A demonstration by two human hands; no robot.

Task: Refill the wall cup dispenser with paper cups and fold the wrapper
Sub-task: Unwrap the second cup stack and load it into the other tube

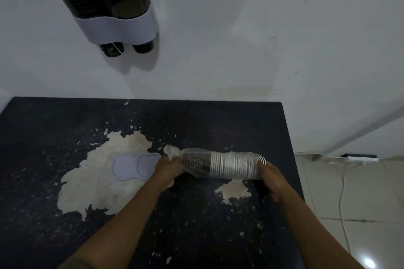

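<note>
Paper cups [231,166], nested in a sleeve and lying on their side, hang between the two hands just above the surface [196,236]. The right hand [271,178] curls its fingers round the open-rim end of the stack, where the white rims show. The left hand [168,167] pinches the clear wrapper [175,152] at the other end, close to its bunched, twisted tail, which sticks up just past the knuckles.

Judging by this, the step in hand is unwrapping: the plastic is still round the cups, so none from this sleeve has gone into the dispenser yet. The next move seems to call for the left hand to draw the wrapper off, or open its knot, while the right holds the stack steady so the cups do not slide apart.

Just beyond the left hand lies a pale, two-lobed lid [136,167], flat on a worn patch of the dark surface; it is probably the dispenser's cover. Farther off, up and to the left of both hands, the wall cup dispenser [118,26] hangs on the wall, with dark cup bottoms showing below its white base.
</note>
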